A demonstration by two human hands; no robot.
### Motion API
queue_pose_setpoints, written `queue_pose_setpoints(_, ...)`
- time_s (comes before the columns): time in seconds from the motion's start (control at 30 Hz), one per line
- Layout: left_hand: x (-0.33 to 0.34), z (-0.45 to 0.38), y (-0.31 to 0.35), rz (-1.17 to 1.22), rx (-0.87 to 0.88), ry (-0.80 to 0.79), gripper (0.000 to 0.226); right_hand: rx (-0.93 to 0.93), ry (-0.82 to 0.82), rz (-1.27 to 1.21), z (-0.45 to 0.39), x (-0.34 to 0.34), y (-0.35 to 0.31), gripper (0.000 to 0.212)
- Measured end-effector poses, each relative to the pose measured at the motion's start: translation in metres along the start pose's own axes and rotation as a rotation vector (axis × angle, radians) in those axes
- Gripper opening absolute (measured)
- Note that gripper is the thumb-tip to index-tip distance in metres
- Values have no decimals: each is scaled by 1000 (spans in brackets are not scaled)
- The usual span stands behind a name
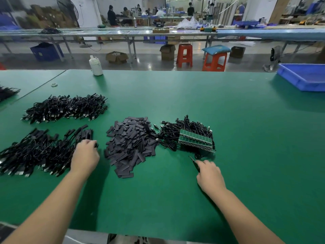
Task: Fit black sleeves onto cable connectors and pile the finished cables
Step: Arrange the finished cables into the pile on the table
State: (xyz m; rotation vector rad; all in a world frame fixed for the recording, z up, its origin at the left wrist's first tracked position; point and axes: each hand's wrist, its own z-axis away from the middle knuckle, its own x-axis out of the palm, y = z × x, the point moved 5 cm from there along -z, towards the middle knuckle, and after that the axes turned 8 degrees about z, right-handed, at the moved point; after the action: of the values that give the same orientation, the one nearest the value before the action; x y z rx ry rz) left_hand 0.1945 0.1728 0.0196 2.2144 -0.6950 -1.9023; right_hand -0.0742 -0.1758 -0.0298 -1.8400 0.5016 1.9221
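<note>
At near cable pile (42, 152) edge: left hand (86, 155) grips sleeved connector (95, 144).

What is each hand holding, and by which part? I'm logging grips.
Left hand grips a sleeved cable end at the pile's edge. Right hand holds tweezers by the handle.

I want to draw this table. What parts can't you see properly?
- Left hand, head view: its fingers hide what they pinch.
- Right hand: covers most of a thin dark tool.
- Near cable pile: cut off by the left edge.
</note>
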Motion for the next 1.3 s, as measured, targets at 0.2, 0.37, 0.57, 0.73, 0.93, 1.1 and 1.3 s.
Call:
queue_pose_setpoints(0.2,46,59,65,56,248,-222,21,-21,33,9,0,-3,-14,45)
queue_pose_setpoints(0.37,75,79,77,60,288,-341,35,-71,26,-49,0,0,-20,30)
queue_pose_setpoints(0.57,75,73,74,72,259,-263,36,-75,-14,-203,2,-8,-19,18)
queue_pose_setpoints(0.73,72,67,81,-5,146,-204,38,-60,-189,-512,6,-4,-27,19)
queue_pose_setpoints(0.93,70,61,93,-33,130,-161,16,-45,-185,-653,5,-3,-25,15)
queue_pose_setpoints(1.1,61,64,101,30,200,-60,19,-43,-220,-681,4,-5,-23,14)
queue_pose_setpoints(1.3,58,76,135,281,319,-151,22,-32,-309,-754,1,-2,-22,21)
